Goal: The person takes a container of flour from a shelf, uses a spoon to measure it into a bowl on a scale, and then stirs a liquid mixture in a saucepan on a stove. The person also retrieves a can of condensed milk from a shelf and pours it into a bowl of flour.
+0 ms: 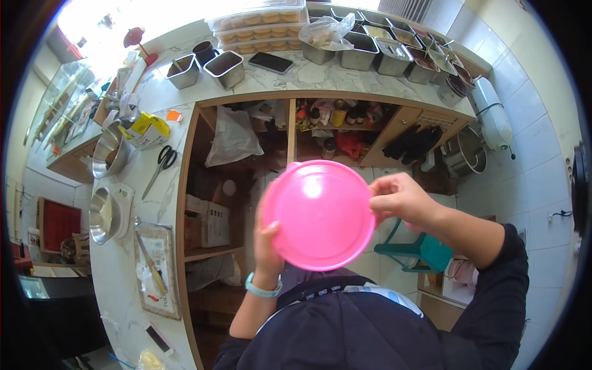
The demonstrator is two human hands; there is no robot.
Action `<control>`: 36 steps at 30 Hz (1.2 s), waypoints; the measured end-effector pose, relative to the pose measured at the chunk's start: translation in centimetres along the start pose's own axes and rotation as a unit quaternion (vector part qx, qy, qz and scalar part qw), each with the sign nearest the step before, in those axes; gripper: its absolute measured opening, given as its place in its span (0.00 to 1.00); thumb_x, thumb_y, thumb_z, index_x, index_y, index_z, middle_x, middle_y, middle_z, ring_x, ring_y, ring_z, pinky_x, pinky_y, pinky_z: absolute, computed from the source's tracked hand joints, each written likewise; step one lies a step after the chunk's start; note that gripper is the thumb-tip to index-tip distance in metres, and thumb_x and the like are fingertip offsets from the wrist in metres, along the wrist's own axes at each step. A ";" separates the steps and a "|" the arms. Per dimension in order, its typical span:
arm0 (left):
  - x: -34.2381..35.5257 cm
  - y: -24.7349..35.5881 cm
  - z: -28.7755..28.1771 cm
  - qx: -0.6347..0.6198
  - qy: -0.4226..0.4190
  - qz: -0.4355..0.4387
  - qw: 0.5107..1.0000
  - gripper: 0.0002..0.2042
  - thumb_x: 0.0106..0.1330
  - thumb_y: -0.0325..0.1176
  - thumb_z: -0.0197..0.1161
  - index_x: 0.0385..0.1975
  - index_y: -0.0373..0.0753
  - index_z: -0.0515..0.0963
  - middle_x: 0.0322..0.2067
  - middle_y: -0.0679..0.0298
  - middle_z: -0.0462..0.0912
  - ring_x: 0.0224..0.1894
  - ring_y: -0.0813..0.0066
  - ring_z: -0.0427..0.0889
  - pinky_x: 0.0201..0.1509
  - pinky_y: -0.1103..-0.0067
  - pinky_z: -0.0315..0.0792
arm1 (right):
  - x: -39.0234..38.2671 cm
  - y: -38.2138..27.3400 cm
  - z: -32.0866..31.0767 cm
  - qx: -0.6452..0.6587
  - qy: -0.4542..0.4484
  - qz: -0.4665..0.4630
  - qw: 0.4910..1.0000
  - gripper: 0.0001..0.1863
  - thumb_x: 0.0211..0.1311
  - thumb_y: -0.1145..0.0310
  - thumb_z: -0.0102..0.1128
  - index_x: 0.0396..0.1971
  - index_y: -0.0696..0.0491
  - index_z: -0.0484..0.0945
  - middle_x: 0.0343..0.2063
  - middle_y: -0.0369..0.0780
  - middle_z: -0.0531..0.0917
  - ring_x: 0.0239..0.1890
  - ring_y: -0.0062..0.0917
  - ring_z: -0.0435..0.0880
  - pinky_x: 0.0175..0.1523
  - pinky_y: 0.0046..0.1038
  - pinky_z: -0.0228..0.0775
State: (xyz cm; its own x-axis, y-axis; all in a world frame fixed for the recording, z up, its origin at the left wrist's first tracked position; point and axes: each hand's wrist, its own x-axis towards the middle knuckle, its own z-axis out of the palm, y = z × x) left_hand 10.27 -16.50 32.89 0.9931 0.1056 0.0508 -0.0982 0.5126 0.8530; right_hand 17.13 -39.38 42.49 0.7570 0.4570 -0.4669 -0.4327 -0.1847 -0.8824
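A bright pink, round plastic lid (322, 217) is held up in front of my body. It has a raised rim and a small tab at its upper left, and anything beneath it is hidden. My left hand (267, 239) grips the left side, with its thumb over the edge and the other fingers mostly out of sight behind. At the right edge, my right hand (399, 198) is closed, with thumb and fingertips pinching the rim. A pale watch band circles my left wrist.
Along the marble counter (203, 92) stand steel tubs (359, 54), stacked biscuit boxes (262, 31) and a phone (271, 62). Black scissors (161, 166), steel bowls (105, 214) and a knife (151, 262) on a board lie left. A green stool (425, 250) stands at right.
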 end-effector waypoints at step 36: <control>3.1 -12.9 -9.1 0.531 0.150 -0.292 0.781 0.18 0.45 0.33 0.63 0.36 0.28 0.76 0.40 0.47 0.77 0.41 0.61 0.78 0.43 0.70 0.70 | 58.6 41.3 -18.4 0.150 0.194 0.001 0.970 0.12 0.54 0.75 0.57 0.39 0.58 0.73 0.36 0.41 0.76 0.36 0.24 0.78 0.38 0.22 0.72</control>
State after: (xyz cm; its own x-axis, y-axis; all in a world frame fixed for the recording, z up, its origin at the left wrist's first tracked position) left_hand 14.04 -15.05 17.31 0.7738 0.3938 -0.4961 0.6323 -0.4319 0.6432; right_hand 52.67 -36.21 -22.36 0.8576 0.0847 -0.5073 -0.5139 0.1017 -0.8518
